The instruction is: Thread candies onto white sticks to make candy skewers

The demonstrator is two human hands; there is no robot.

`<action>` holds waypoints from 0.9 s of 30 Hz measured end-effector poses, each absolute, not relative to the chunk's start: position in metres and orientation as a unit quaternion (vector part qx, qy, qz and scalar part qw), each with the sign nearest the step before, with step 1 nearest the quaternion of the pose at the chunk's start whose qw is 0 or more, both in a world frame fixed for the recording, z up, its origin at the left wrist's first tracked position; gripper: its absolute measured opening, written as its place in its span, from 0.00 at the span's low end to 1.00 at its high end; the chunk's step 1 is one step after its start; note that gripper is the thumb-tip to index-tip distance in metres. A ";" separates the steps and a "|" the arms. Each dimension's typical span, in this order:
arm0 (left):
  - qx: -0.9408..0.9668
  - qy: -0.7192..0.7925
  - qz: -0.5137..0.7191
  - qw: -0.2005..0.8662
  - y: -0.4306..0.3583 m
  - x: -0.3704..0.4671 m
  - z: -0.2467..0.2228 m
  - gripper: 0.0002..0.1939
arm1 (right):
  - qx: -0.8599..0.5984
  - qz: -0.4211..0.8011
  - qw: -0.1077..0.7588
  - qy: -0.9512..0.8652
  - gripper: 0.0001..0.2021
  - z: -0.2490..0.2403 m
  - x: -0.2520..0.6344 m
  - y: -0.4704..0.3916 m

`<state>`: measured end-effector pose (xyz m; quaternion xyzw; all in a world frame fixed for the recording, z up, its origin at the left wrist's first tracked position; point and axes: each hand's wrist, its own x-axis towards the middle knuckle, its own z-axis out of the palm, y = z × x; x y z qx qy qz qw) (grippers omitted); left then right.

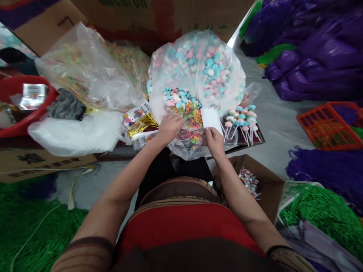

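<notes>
My right hand (pixel 214 141) is closed on the lower edge of a flat white packet (pixel 211 119), at the right side of the open candy bag. My left hand (pixel 170 127) is at the bag's left side, its fingers over the candies; whether they hold anything is hidden. Ring-shaped candies (pixel 191 115) in yellow, green and red lie between my hands. Just beyond them are blue, pink and white candies (pixel 180 97), in front of a large clear bag (pixel 198 68) full of the same colours. Candy skewers on white sticks (pixel 242 119) lie to the right.
Gold twist ties (pixel 141 124) and clear plastic bags (pixel 76 132) lie left, beside a red basin (pixel 45 107). A cardboard box (pixel 268 189) with wrapped sweets stands below the table's right end. An orange crate (pixel 326 128) and purple bundles (pixel 320 64) are farther right.
</notes>
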<state>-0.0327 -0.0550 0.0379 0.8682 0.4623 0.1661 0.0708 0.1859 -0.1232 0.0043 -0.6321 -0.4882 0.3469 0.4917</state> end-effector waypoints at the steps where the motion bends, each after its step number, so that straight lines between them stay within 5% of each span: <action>1: 0.871 0.465 0.139 0.071 -0.050 -0.035 0.039 0.16 | -0.636 0.346 0.492 -0.483 0.14 0.004 0.186 -0.124; 11: 0.886 0.457 0.039 0.067 -0.048 -0.044 0.045 0.15 | -0.673 0.337 0.483 -0.449 0.18 0.011 0.185 -0.136; 27: 0.841 0.515 0.090 0.138 0.020 -0.024 0.071 0.16 | -0.673 0.343 0.497 -0.427 0.17 0.008 0.183 -0.145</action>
